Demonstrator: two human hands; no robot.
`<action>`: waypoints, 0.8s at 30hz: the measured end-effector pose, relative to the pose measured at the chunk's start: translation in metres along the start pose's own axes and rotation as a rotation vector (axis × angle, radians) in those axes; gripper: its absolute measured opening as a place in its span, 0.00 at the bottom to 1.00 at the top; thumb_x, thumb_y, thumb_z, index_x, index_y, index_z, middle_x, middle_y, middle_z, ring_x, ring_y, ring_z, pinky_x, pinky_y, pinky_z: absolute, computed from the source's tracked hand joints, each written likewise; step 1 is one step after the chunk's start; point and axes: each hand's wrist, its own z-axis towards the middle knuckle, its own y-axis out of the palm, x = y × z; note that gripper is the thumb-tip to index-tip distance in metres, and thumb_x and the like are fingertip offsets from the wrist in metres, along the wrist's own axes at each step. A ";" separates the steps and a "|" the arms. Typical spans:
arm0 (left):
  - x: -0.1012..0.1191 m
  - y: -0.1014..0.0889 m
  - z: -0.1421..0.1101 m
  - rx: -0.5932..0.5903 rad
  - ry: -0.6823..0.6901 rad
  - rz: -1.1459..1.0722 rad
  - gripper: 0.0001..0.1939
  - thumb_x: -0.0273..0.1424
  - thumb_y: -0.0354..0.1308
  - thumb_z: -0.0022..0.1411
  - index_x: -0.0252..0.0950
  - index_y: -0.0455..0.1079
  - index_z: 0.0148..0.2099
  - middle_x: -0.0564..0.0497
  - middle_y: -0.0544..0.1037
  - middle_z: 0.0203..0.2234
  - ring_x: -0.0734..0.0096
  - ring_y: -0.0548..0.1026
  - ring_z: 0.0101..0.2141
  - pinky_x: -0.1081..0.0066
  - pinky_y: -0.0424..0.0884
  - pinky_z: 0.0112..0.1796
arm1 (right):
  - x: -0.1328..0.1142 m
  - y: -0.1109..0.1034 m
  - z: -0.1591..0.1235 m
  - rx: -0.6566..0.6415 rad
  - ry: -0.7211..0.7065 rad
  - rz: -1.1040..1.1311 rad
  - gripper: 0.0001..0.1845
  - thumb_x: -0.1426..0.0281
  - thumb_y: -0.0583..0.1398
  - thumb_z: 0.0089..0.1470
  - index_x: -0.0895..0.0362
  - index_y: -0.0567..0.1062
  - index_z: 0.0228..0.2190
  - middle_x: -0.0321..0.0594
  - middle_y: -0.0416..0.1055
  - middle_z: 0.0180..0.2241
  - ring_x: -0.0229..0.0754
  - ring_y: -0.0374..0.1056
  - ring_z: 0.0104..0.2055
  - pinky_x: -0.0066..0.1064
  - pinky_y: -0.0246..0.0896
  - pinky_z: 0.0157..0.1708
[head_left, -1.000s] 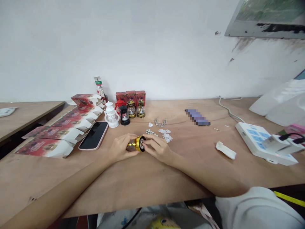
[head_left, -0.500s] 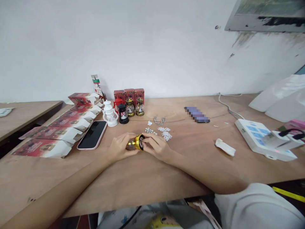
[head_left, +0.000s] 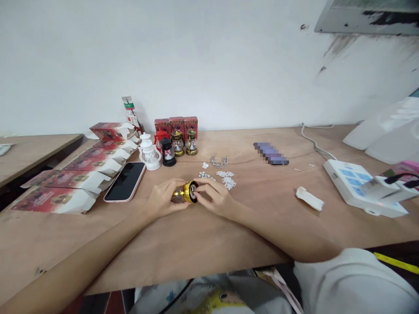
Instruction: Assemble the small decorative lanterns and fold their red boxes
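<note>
My left hand [head_left: 165,198] is wrapped round a small gold lantern [head_left: 187,192], which lies on its side with its base turned to the right. At the open underside of that base, my right hand [head_left: 218,198] has its thumb and fingertips pressed together; what they pinch, if anything, is too small to make out. Just beyond the hands lie several button cells [head_left: 204,174], white plastic pieces [head_left: 227,179] and thin metal parts [head_left: 219,162]. Farther back stand a white lantern [head_left: 150,155], a black lantern [head_left: 168,153], a red lantern [head_left: 160,137] and two bronze-gold lanterns [head_left: 191,143].
Flattened red boxes [head_left: 54,198] overlap along the left, beside a black-screened phone [head_left: 126,182]. Three small red boxes [head_left: 176,124] stand by the wall. At right are a blurred purple item [head_left: 271,153], a white crumpled piece [head_left: 310,199] and a power strip [head_left: 355,181] with plugs.
The view has shifted slightly, so the table items sit a little higher. The right fingertips have moved slightly at the lantern's base, and the left hand still holds the lantern.
</note>
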 end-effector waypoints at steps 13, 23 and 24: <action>0.001 -0.003 0.002 -0.037 -0.006 -0.016 0.14 0.38 0.57 0.57 0.37 0.64 0.44 0.47 0.78 0.38 0.67 0.78 0.35 0.70 0.74 0.33 | 0.001 0.002 0.000 -0.098 0.112 0.104 0.03 0.72 0.52 0.60 0.55 0.66 0.34 0.47 0.69 0.40 0.41 0.69 0.43 0.37 0.68 0.43; -0.001 -0.001 -0.001 -0.047 -0.074 -0.067 0.19 0.38 0.59 0.55 0.37 0.63 0.46 0.47 0.78 0.39 0.66 0.78 0.35 0.69 0.73 0.33 | 0.000 0.000 0.002 -0.077 0.102 0.143 0.03 0.73 0.52 0.60 0.55 0.65 0.36 0.47 0.68 0.40 0.41 0.68 0.44 0.35 0.67 0.43; -0.001 -0.001 -0.002 -0.053 -0.087 -0.068 0.19 0.38 0.60 0.54 0.37 0.63 0.46 0.47 0.78 0.39 0.66 0.78 0.35 0.69 0.73 0.34 | 0.000 0.000 0.003 -0.079 0.107 0.144 0.03 0.73 0.52 0.60 0.55 0.65 0.36 0.47 0.68 0.40 0.41 0.68 0.45 0.35 0.67 0.43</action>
